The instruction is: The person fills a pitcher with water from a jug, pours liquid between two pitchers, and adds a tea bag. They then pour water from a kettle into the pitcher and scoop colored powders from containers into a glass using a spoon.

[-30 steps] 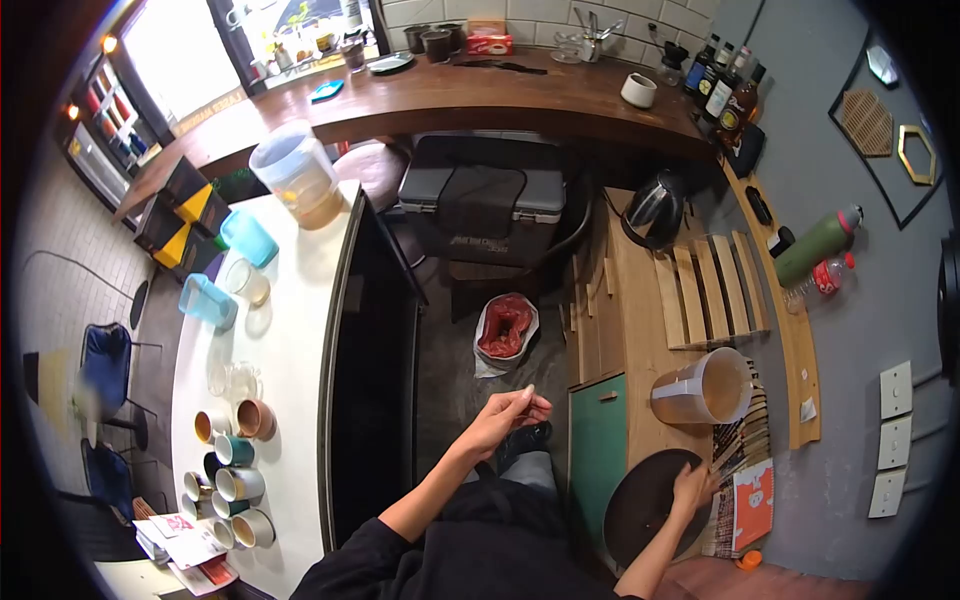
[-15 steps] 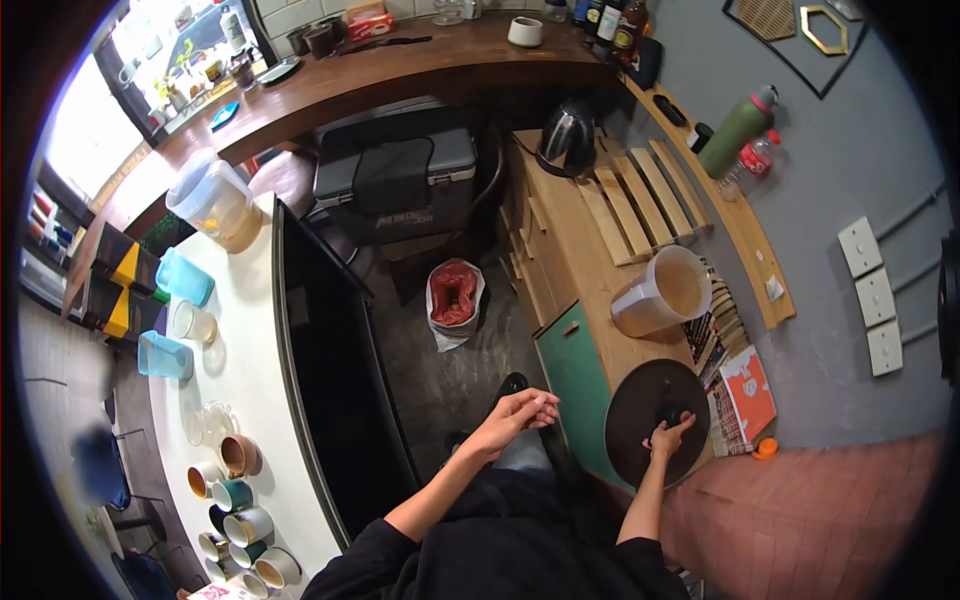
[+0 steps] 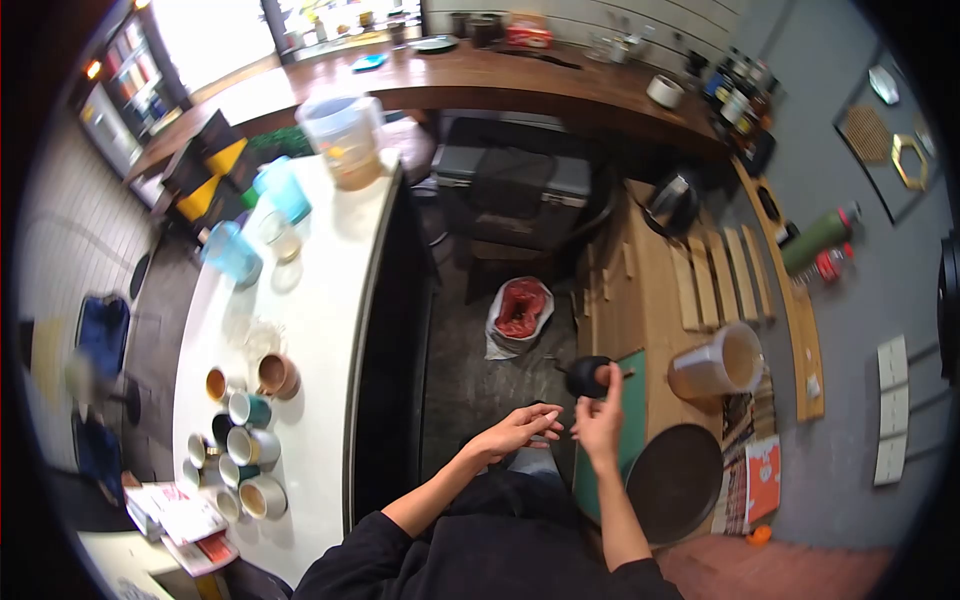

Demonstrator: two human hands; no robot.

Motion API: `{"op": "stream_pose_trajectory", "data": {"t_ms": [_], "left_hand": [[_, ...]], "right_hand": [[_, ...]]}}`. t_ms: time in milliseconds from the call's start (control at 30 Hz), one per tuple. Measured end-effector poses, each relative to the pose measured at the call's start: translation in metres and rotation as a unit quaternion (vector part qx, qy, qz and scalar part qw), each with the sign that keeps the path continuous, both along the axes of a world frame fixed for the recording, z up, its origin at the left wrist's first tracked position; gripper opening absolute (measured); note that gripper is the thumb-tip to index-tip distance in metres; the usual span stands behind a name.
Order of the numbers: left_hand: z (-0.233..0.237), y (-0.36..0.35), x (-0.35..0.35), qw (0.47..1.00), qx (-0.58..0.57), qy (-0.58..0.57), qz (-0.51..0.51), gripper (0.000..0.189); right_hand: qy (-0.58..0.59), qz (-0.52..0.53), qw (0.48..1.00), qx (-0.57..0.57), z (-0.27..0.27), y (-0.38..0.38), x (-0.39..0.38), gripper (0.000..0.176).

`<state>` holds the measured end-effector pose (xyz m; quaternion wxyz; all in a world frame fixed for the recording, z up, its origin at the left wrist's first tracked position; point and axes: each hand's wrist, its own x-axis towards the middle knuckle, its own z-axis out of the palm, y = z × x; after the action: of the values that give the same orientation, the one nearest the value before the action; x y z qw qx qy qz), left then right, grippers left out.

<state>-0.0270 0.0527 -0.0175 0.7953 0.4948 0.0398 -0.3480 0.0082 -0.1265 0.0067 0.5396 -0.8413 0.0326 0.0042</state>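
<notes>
My right hand (image 3: 601, 418) is raised in front of me and grips a small round black object (image 3: 587, 376) by its lower part. My left hand (image 3: 519, 430) hovers just to the left of it, fingers loosely curled and apart, holding nothing. Both hands are above the dark floor between the white counter (image 3: 320, 330) and the wooden bench (image 3: 655, 300). A round dark tray (image 3: 675, 485) lies on the bench at lower right, below my right hand.
A plastic jug of brownish liquid (image 3: 718, 364) stands on the bench by wooden slats (image 3: 720, 275) and a kettle (image 3: 672, 202). Several mugs (image 3: 245, 420) and blue containers (image 3: 232, 252) sit on the counter. A red-lined bag (image 3: 520, 310) and a grey cooler (image 3: 515, 195) stand on the floor.
My right hand lifted off the round tray with the small black object and rose up to beside my left hand. The view swung back to the left.
</notes>
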Motion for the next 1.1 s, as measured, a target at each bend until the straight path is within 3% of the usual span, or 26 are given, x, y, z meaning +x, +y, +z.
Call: {"op": "stream_pose_trajectory", "data": {"t_ms": [33, 100, 167, 267, 367, 433, 767, 1033, 1100], "left_hand": [[0.0, 0.008, -0.004, 0.999, 0.005, 0.0, 0.039, 0.048], [0.006, 0.027, -0.016, 0.994, 0.012, 0.004, 0.111, 0.051], [0.017, 0.048, -0.024, 0.968, 0.01, 0.027, 0.251, 0.053], [0.006, 0.087, -0.038, 0.941, 0.049, 0.004, 0.335, 0.054], [0.032, 0.119, -0.05, 0.895, 0.069, -0.008, 0.441, 0.054], [0.037, 0.141, -0.052, 0.895, 0.067, 0.017, 0.44, 0.06], [0.011, 0.221, -0.01, 0.823, 0.051, -0.018, 0.566, 0.051], [0.008, 0.263, 0.04, 0.782, 0.032, 0.009, 0.623, 0.053], [0.007, 0.271, 0.049, 0.769, 0.026, 0.009, 0.639, 0.053]], "right_hand": [[-0.045, 0.061, 0.996, -0.045, -0.002, 0.028, 0.007, 0.079], [-0.021, 0.153, 0.987, -0.043, 0.018, 0.083, 0.012, 0.079], [-0.05, 0.231, 0.972, -0.006, 0.015, 0.129, 0.017, 0.081], [-0.071, 0.315, 0.946, 0.016, 0.009, 0.186, 0.021, 0.079], [-0.05, 0.369, 0.927, 0.033, 0.021, 0.235, 0.019, 0.071], [-0.057, 0.406, 0.912, 0.034, 0.022, 0.261, 0.022, 0.07], [-0.009, 0.537, 0.841, 0.066, 0.02, 0.37, 0.083, 0.07], [-0.03, 0.609, 0.791, 0.046, -0.009, 0.429, 0.135, 0.071], [-0.081, 0.6, 0.793, 0.065, -0.012, 0.441, 0.142, 0.073]]}}
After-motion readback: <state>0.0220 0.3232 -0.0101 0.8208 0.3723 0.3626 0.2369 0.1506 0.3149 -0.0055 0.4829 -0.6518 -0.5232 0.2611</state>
